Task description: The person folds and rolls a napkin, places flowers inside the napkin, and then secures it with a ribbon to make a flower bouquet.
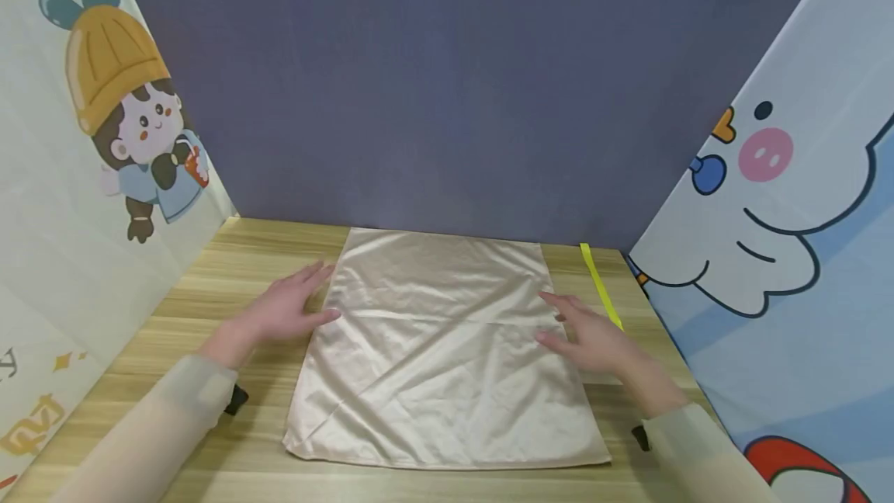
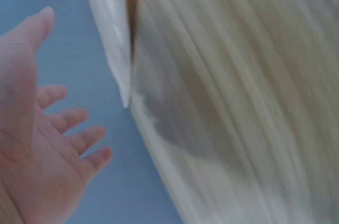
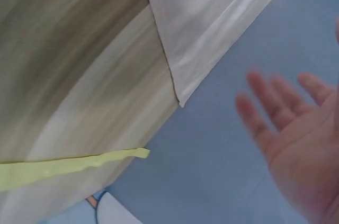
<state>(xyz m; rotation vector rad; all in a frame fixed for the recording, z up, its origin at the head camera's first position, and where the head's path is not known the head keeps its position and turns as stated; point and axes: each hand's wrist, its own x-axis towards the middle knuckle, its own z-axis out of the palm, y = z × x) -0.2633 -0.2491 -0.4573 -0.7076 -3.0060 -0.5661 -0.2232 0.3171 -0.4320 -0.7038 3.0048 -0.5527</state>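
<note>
A pale champagne satin cloth [image 1: 447, 363] lies spread nearly flat on the wooden table, with diagonal wrinkles and a crease across its middle. My left hand [image 1: 286, 305] hovers by its left edge, fingers extended and holding nothing. Over the right edge is my right hand [image 1: 590, 332], its fingers loosely spread and holding nothing. In the left wrist view the palm of the left hand [image 2: 47, 155] shows beside a far corner of the cloth [image 2: 108, 28]. The right wrist view shows the right hand [image 3: 302, 139] slightly blurred, apart from the cloth corner [image 3: 206, 28].
A yellow strip [image 1: 601, 286] lies on the table [image 1: 258, 410] to the right of the cloth. Behind the table stands a dark blue-grey panel [image 1: 433, 84]. Side panels with cartoon prints, a child [image 1: 143, 123] at left and a white bird [image 1: 789, 208] at right, flank it.
</note>
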